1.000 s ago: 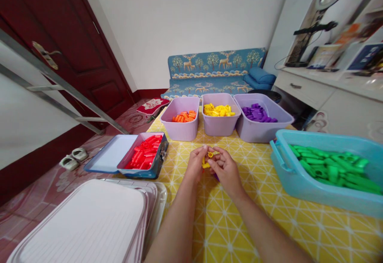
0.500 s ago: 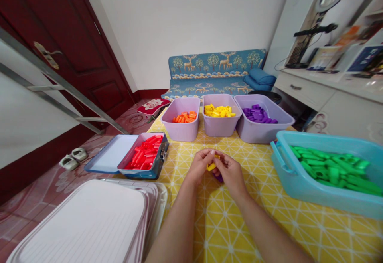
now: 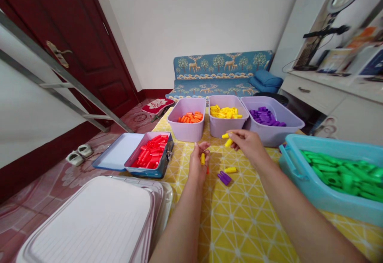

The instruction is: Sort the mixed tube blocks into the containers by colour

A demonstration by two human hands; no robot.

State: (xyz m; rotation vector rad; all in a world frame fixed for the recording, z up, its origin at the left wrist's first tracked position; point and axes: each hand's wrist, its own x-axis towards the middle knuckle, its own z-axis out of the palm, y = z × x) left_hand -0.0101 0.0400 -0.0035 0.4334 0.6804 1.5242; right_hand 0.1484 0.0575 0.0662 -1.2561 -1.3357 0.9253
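My right hand (image 3: 243,141) pinches yellow plastic caps (image 3: 228,142), short and tube-like as on marker pens, just in front of the middle lilac bin (image 3: 223,129). To its left, my left hand (image 3: 197,161) is half curled, thumb up, with another yellow cap (image 3: 202,159) lying against its fingers. Between and below the hands, a loose yellow cap (image 3: 230,170) rests on the tablecloth beside purple caps (image 3: 224,178) lying side by side. A small orange-red piece (image 3: 207,170) shows partly behind my left hand. Yellow caps (image 3: 224,112) fill the bottom of the middle bin.
Lilac bins with orange pieces (image 3: 190,117) and purple pieces (image 3: 265,116) flank the middle one. An open tin (image 3: 167,159) of red pieces stands left, a turquoise tub (image 3: 299,183) of green ones right. Stacked white lids (image 3: 89,219) lie front left.
My hands were together around a yellow piece and are now apart. The right has moved right and toward the bins with yellow caps. Caps on the cloth are uncovered; the view has shifted slightly.
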